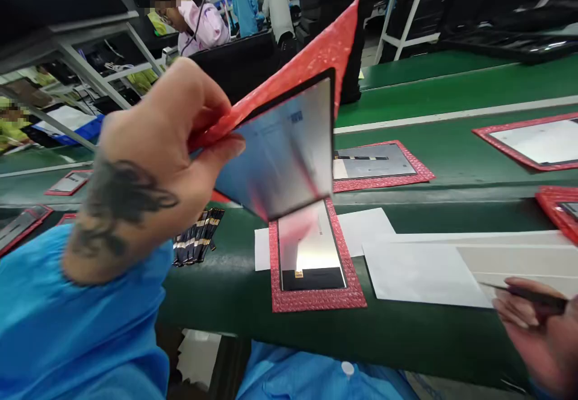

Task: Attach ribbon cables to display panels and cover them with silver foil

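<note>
My left hand (167, 153), in a blue sleeve, pinches the near edge of a display panel (289, 147) together with a red bubble-wrap sheet (316, 38) behind it. Both are raised and tilted above the bench. Below them, another display panel (311, 249) with a black strip and a small gold connector lies on its own red bubble wrap (318, 301). At the lower right my right hand (533, 315) is closed around dark, thin-tipped tweezers (533, 296), over white paper sheets (419, 273). Part of that hand is blurred.
Several dark flex cables (196, 240) lie left of the flat panel. More panels on red wrap (377, 162) rest along the green bench (217, 300). Another panel (542, 141) lies at the right. A person in pink (203, 23) works across the bench; others stand farther back.
</note>
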`<state>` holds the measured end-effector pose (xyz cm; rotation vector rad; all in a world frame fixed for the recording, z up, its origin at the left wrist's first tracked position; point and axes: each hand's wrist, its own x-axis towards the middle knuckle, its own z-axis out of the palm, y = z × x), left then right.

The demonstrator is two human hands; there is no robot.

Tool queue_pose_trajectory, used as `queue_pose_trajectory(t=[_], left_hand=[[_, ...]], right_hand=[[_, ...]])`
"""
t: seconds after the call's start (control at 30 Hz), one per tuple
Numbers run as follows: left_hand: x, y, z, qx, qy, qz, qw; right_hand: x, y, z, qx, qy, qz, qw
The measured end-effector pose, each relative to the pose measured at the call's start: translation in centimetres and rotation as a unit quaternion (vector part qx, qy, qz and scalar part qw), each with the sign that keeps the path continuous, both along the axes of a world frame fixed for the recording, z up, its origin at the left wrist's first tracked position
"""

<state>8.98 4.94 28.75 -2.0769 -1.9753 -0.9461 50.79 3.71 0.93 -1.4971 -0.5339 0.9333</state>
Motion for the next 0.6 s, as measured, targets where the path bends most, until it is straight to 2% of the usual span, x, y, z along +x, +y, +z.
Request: queue_pose_trajectory(t=[0.07, 0.13, 0.2, 0.27, 0.3, 0.37, 0.43, 0.53, 0.6], left_hand=[[-0.1, -0.7, 0.5, -0.094, -0.073, -0.06, 0.991], [-0.1, 0.7, -0.7, -0.214, -0.148, -0.124, 0.958], [0.1, 3.4, -3.9, -0.32, -0.207, -0.185, 0.906], [0.5, 6.6, -8.2, -0.402, -0.231, -0.213, 0.86], [0.6, 8.2, -10.5, -0.429, -0.225, -0.209, 0.849], [0.6, 10.8, -14.5, -0.443, -0.161, -0.189, 0.862], [0.5, 12.6, -17.4, -0.431, -0.115, -0.188, 0.875], [1.0, 13.7, -19.8, -0.377, -0.066, -0.213, 0.899], [2.7, 12.9, -21.2, -0.321, -0.038, -0.241, 0.915]], right_hand=[[-1.0, 0.0, 1.1, -0.022, 0.039, -0.02, 0.999], [-1.5, -0.2, 1.7, -0.043, 0.066, -0.026, 0.997], [-1.6, -0.4, 1.8, -0.066, 0.089, -0.023, 0.994], [-1.3, -0.7, 1.7, -0.085, 0.105, -0.03, 0.99], [-1.1, -0.8, 1.7, -0.088, 0.109, -0.036, 0.99], [-0.7, -1.1, 1.6, -0.077, 0.106, -0.038, 0.991], [-0.1, -1.3, 1.7, -0.057, 0.095, -0.024, 0.994], [1.0, -1.6, 1.7, -0.023, 0.063, -0.023, 0.997], [1.8, -1.8, 1.5, 0.002, 0.037, -0.052, 0.998]])
